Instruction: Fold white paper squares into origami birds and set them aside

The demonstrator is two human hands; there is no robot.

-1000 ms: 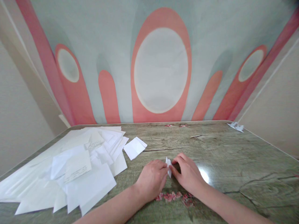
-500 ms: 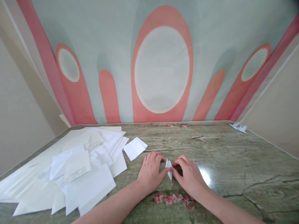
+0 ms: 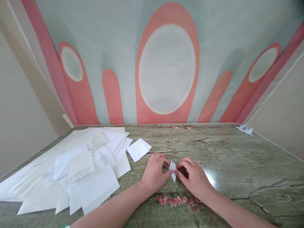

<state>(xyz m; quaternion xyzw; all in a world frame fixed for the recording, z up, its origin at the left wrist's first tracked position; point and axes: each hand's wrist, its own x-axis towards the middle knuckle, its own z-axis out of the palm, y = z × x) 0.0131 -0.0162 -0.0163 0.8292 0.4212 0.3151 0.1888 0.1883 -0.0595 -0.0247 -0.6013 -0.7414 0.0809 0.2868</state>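
Between my two hands a small piece of folded white paper (image 3: 173, 171) stands on the wood-patterned table, narrow and pointed at its top and bottom ends. My left hand (image 3: 155, 172) has its thumb on the paper's left side, with the fingers curled beside it. From the right, my right hand (image 3: 193, 175) pinches the paper's edge between thumb and fingertips. The finer folds are too small to make out.
A spread heap of white paper sheets (image 3: 102, 183) covers the table's left side. Near it lies a small stack of white paper squares (image 3: 139, 150). Folded white paper pieces (image 3: 245, 130) sit at the far right corner. A patterned wall (image 3: 128, 95) rises behind the table (image 3: 237, 164).
The whole view has shifted slightly. Both hands stay at the folded paper, which now looks a little more spread in its middle.
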